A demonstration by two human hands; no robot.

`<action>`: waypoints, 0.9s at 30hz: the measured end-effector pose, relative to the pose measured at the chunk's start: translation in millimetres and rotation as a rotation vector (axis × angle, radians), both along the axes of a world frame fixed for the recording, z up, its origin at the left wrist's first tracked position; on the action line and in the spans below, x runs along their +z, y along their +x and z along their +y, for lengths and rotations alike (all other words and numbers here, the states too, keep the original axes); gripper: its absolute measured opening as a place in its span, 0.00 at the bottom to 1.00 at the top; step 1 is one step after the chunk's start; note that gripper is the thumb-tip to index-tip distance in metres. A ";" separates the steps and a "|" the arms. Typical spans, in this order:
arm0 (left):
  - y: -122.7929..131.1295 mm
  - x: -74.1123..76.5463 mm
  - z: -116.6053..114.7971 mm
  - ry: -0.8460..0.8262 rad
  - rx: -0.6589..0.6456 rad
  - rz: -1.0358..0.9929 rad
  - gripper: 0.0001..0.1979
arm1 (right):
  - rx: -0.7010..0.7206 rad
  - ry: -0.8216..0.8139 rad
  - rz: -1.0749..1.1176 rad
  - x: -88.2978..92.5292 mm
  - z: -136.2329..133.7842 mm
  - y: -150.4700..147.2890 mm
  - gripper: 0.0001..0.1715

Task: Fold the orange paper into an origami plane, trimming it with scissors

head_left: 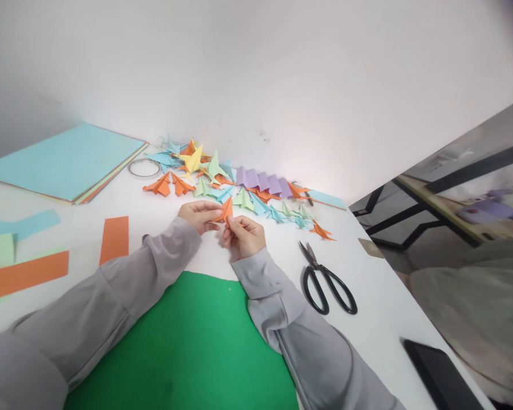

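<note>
White tabletop point(222, 259): orange folded paper point(226, 212) sits pinched between left hand point(200, 216) and right hand point(243, 234) grip.

Wall: we see it plain white point(282, 68), brightly lit.
Table: white point(380, 319), against our wall.
Beyond its right edge: dark-framed furniture point(448, 188), blurred.

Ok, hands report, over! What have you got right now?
Left hand and right hand both pinching a small orange folded paper. Pile of folded paper shapes just behind. Scissors lying right of the hands, clear.
</note>
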State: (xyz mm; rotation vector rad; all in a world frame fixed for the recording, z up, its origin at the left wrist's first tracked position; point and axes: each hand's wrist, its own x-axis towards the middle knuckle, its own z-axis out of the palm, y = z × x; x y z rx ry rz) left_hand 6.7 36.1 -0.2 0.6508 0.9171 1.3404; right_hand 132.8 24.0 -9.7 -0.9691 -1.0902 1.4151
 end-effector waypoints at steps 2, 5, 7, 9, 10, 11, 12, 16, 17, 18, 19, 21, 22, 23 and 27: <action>-0.6 -1.2 0.4 0.023 0.004 0.005 0.08 | 0.003 -0.006 0.000 0.0 0.4 0.1 0.19; -1.5 -2.9 0.8 0.055 0.023 0.024 0.08 | -0.022 -0.018 0.020 -0.2 1.4 -0.1 0.17; -2.2 -4.2 0.9 0.078 0.039 0.058 0.08 | -0.059 -0.018 0.049 -0.2 2.2 -0.5 0.17; -2.8 -5.4 0.7 0.103 0.041 0.144 0.08 | -0.085 -0.007 0.068 0.1 2.8 -1.2 0.18; -3.0 -5.8 0.4 0.119 0.032 0.205 0.09 | -0.085 0.000 0.063 0.3 2.9 -1.5 0.19; -3.1 -6.2 0.0 0.136 0.023 0.268 0.09 | -0.080 0.005 0.050 0.6 2.8 -1.9 0.19; -3.1 -6.3 -0.4 0.155 0.009 0.322 0.08 | -0.072 0.008 0.033 0.9 2.7 -2.2 0.19; -2.4 -4.9 -1.5 0.165 -0.017 0.290 0.07 | -0.068 -0.008 -0.007 1.2 1.5 -2.5 0.18; -2.3 -3.8 -1.4 0.145 -0.018 0.236 0.07 | -0.073 -0.010 -0.006 0.9 1.4 -2.4 0.18; -2.4 -2.3 -1.2 0.120 -0.019 0.181 0.08 | -0.072 -0.008 -0.005 0.5 1.3 -2.1 0.18; -2.6 -0.5 -0.9 0.092 -0.019 0.132 0.09 | -0.072 -0.002 -0.004 0.1 1.3 -1.9 0.18; -3.3 4.0 -0.2 0.039 -0.034 0.066 0.10 | -0.072 0.015 0.005 -0.7 1.7 -1.4 0.18; -3.6 6.4 0.0 0.013 -0.049 0.050 0.10 | -0.074 0.022 0.013 -0.9 2.0 -1.2 0.18; -3.9 8.7 0.1 -0.013 -0.068 0.046 0.10 | -0.080 0.027 0.023 -1.1 2.4 -1.1 0.18; -3.6 12.3 -2.2 -0.069 -0.165 0.099 0.06 | -0.105 0.030 0.079 -1.3 4.0 -0.8 0.20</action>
